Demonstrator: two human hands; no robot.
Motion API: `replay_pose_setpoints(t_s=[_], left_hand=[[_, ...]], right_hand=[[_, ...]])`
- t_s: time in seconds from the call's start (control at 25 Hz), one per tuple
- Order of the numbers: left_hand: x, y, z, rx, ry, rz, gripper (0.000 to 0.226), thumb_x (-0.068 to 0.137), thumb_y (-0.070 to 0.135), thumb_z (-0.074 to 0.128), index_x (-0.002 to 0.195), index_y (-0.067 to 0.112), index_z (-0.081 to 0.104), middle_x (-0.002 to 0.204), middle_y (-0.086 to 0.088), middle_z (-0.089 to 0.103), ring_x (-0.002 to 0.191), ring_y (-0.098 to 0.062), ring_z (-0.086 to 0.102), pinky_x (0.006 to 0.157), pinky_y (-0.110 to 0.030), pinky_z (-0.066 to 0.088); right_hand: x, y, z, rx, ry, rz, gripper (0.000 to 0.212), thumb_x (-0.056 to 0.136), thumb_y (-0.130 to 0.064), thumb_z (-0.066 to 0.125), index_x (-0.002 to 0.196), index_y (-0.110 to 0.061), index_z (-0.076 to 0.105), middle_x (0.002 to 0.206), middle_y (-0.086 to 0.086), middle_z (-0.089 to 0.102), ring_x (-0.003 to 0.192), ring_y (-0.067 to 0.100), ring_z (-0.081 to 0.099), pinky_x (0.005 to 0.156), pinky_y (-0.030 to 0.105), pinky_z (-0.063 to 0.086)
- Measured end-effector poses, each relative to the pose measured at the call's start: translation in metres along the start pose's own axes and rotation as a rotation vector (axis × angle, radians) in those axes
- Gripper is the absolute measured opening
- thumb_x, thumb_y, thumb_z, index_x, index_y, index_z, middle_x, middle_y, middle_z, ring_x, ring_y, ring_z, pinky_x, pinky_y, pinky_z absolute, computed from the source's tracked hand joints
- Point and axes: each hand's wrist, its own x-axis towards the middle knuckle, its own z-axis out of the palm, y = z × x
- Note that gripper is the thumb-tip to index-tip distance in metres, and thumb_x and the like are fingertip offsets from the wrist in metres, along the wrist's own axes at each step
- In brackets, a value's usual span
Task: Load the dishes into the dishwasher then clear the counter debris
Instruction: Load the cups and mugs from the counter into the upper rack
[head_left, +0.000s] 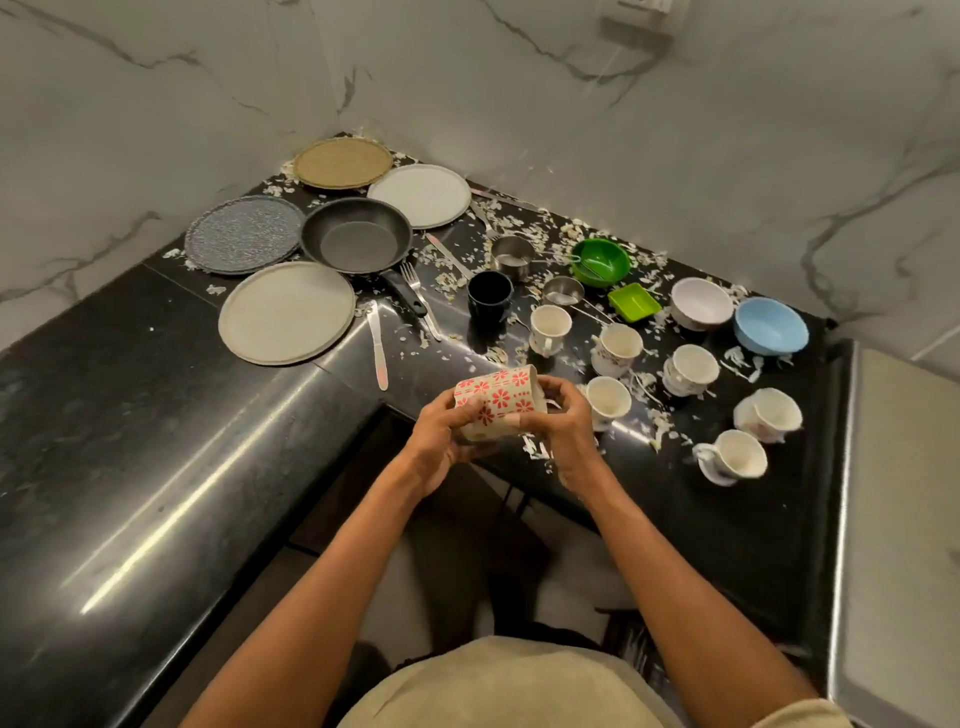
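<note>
Both hands, left hand (441, 441) and right hand (558, 426), clasp a red-flowered mug (496, 405) tipped sideways over the black counter's (208, 441) inner corner edge. Just right of the right hand stand white teacups (608, 400); a knife (378, 348) lies beyond the left.

Both bare forearms are stretched forward and brought together in the near middle. The left hand (441, 441) and right hand (558, 423) are curled, fingers wrapped around a held mug (496, 402).

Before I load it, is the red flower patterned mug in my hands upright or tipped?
Tipped. The red flower patterned mug lies sideways between the left hand and right hand, its mouth pointing right.
</note>
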Motion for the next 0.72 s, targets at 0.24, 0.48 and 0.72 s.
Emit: replay_pose_setpoints(t_s=[0.24, 0.48, 0.72], left_hand=[[-0.03, -0.034, 0.025, 0.24, -0.017, 0.061, 0.06, 0.076, 0.025, 0.082, 0.129, 0.01, 0.058, 0.116, -0.014, 0.07, 0.101, -0.024, 0.072, 0.078, -0.031, 0.06], [-0.052, -0.072, 0.061, 0.707, -0.148, 0.22, 0.077, 0.059, 0.03, 0.095, 0.126, 0.027, 0.057, 0.12, 0.006, 0.063, 0.111, -0.01, 0.062, 0.09, -0.03, 0.058], [-0.076, -0.12, 0.11, 1.006, -0.376, 0.344, 0.088, 0.046, 0.039, 0.093, 0.126, 0.032, 0.058, 0.119, 0.013, 0.056, 0.113, -0.008, 0.054, 0.098, -0.035, 0.051]], right_hand=[[-0.063, 0.024, -0.049, -0.213, -0.002, 0.036, 0.084, 0.062, -0.026, 0.089, 0.135, -0.012, 0.051, 0.123, 0.007, 0.064, 0.114, 0.023, 0.064, 0.093, 0.039, 0.057], [-0.138, 0.051, -0.085, -0.57, 0.206, -0.021, 0.106, 0.052, -0.057, 0.085, 0.142, -0.023, 0.043, 0.125, -0.007, 0.054, 0.112, 0.007, 0.057, 0.092, 0.028, 0.053], [-0.214, 0.074, -0.107, -0.75, 0.482, -0.142, 0.088, 0.057, -0.042, 0.087, 0.134, -0.021, 0.051, 0.124, -0.005, 0.052, 0.109, 0.012, 0.055, 0.091, 0.038, 0.054]])
